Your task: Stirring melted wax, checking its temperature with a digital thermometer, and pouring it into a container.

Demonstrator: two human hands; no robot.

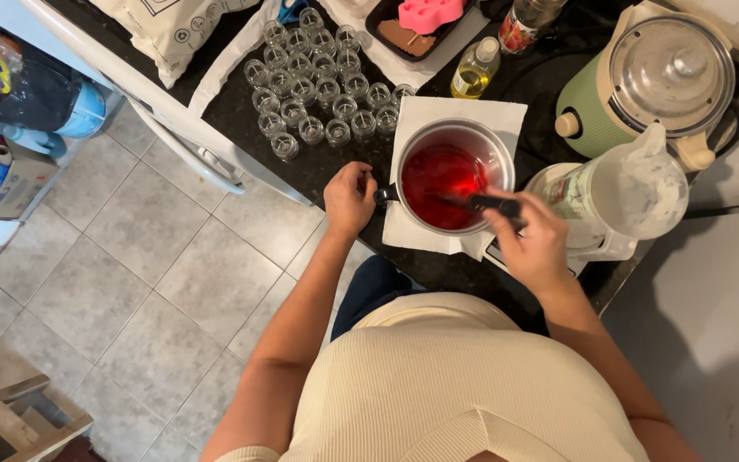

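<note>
Home kitchen, dark counter (318, 162), rice cooker (652, 77)

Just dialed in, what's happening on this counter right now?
A person stands at a dark counter. Their left hand has a grip on the short black handle of a small round metal pot, which sits on a white paper towel and holds clear red liquid. Their right hand holds a black-handled utensil with its tip dipped in the liquid. A cluster of small empty glass jars stands behind the pot.
</note>
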